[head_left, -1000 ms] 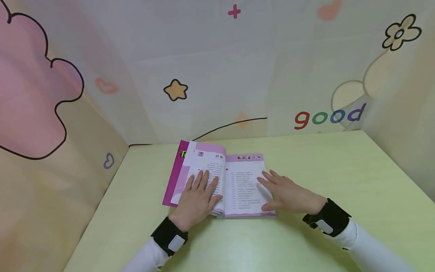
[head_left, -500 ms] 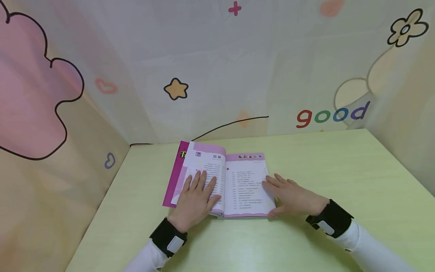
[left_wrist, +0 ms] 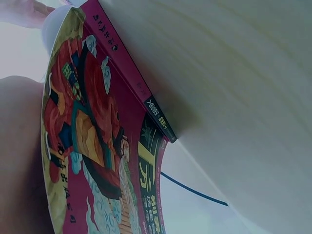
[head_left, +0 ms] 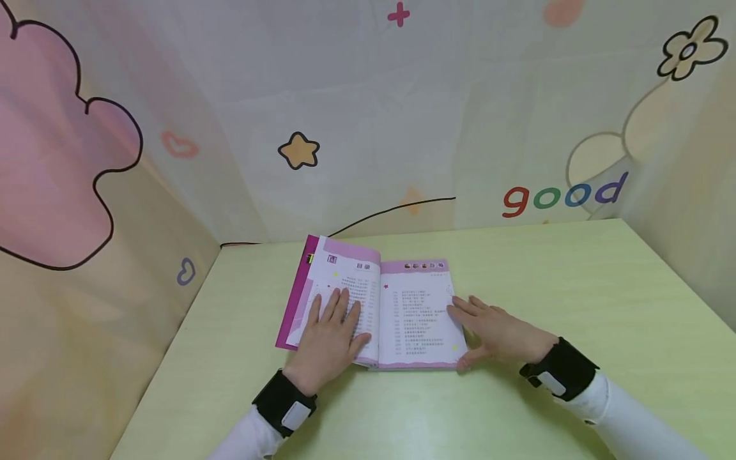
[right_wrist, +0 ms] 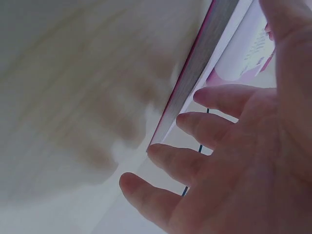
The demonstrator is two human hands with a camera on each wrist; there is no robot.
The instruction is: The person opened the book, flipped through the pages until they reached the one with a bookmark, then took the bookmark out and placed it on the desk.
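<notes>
An open book [head_left: 416, 313] with purple-banded pages of printed lines lies on the table. Across its left page my left hand [head_left: 328, 345] rests with straight fingers. My right hand [head_left: 500, 332] is at the right page's outer edge, fingers extended and thumb by the lower corner. In the right wrist view, the spread fingers of the right hand [right_wrist: 214, 141] lie beside the thick page block [right_wrist: 195, 73]. The left wrist view shows the illustrated magenta front cover [left_wrist: 97, 122] raised off the table, and the spine [left_wrist: 131, 68]. The left fingertips are hidden there.
The pale yellow-green table [head_left: 575, 275] extends on both sides of the book. Behind it stands a fabric backdrop [head_left: 368, 115] with printed shapes and the word "good". Both wrists wear black bands [head_left: 563, 368].
My right hand has slid rightward off the right page to its outer edge. The left hand has shifted slightly left, and the left page now covers more of the magenta cover.
</notes>
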